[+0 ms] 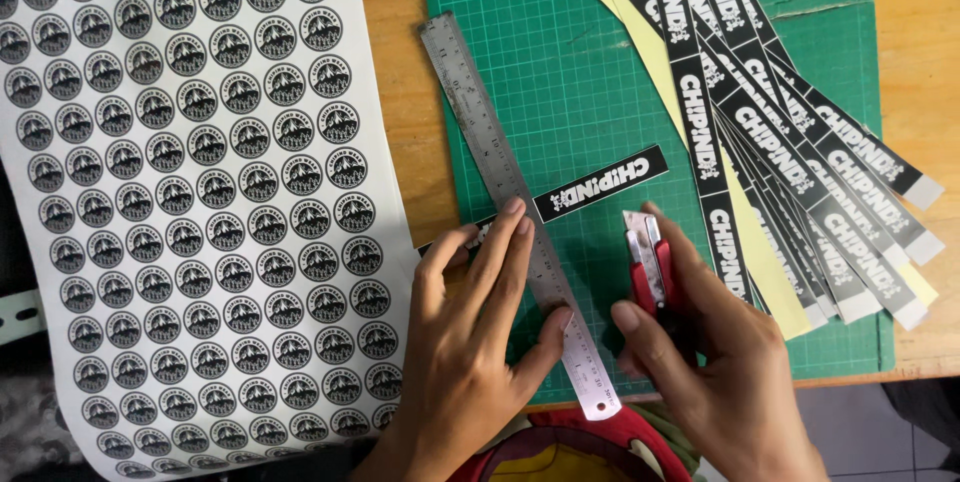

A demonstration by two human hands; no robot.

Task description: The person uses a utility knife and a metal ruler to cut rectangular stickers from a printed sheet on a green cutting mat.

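While the left hand (470, 342) presses flat, fingers spread, on the steel ruler (510, 202), the right hand (715, 362) has its fingers clamped on a red box cutter (650, 272) at lower centre. If that pressure eases, the ruler could skid and the cut wander. Under it, the black sticker strip (600, 184) runs lower left to upper right on the green mat (560, 62); beyond, more strips (790, 152) fan out.

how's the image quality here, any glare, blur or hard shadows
Head view: even, soft light, with only faint shadows under the left hand and right hand; the steel ruler shows a dull sheen, no harsh glare; the green cutting mat, sticker sheet and black strips look sharp, with no obvious motion blur.
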